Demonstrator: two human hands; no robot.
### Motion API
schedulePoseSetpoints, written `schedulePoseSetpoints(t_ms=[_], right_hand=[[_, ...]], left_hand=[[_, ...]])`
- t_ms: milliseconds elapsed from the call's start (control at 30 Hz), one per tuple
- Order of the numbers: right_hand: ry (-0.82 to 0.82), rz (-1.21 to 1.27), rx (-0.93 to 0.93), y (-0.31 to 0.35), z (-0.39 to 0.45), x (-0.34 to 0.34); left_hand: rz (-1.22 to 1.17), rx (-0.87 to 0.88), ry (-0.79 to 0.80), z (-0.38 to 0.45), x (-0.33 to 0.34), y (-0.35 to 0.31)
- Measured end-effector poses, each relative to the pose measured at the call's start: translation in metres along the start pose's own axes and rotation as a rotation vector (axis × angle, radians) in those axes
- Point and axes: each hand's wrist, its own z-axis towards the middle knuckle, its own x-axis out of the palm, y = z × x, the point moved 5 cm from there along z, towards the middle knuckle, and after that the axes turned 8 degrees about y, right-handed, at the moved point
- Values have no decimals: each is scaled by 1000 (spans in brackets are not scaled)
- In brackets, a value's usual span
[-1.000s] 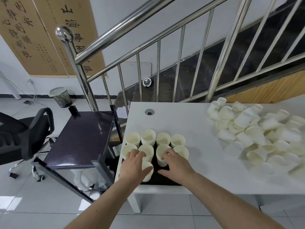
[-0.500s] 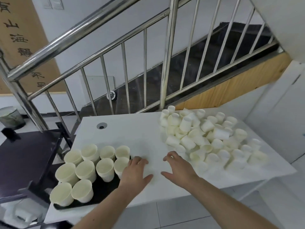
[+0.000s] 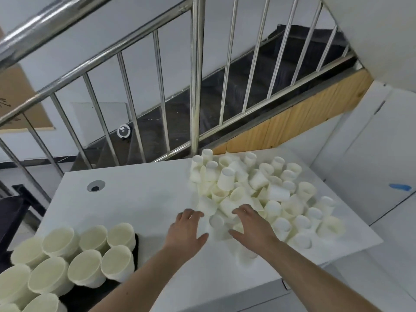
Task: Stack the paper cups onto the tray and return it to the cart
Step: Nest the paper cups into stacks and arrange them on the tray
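A heap of loose white paper cups [image 3: 254,188] covers the right half of the white table [image 3: 146,199]. Several cream cups stand upright on a black tray [image 3: 136,251] at the table's near left corner. My left hand [image 3: 188,230] hovers with spread fingers at the heap's near left edge, holding nothing. My right hand [image 3: 252,226] is spread over the nearest cups of the heap; an upturned cup [image 3: 216,221] lies between the two hands. Whether either hand touches a cup is unclear.
A steel stair railing [image 3: 195,86] runs behind the table. The dark cart [image 3: 11,212] shows at the left edge. A cable hole [image 3: 96,185] sits in the table's far left. A white wall panel [image 3: 382,167] stands to the right.
Both hands have left the cups on the tray and moved right across the table to the loose heap. The view has swung right with them.
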Motion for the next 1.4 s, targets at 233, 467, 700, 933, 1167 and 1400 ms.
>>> schedulePoseSetpoints(t_ms=[233,467,700,933,1167,1400], right_hand=[[2,6,35,-14,73,-20],[-16,-22,93,-22,134,-37],[28,-52,147,-29,188,-52],[72,-27,137,-35,207,-38],[-115,332,93,-38,191,-56],[62,1556,356,-39,165,-51]], left_hand=[[-51,12,-20,75,-16,8],[-102,18,-12,116,-16,22],[-124,4,2,137,-16,28],[-170,-58,13,147,-13,34],[-379,-64,-10,160,-9,26],[-856,-7,-64,175,-14,1]])
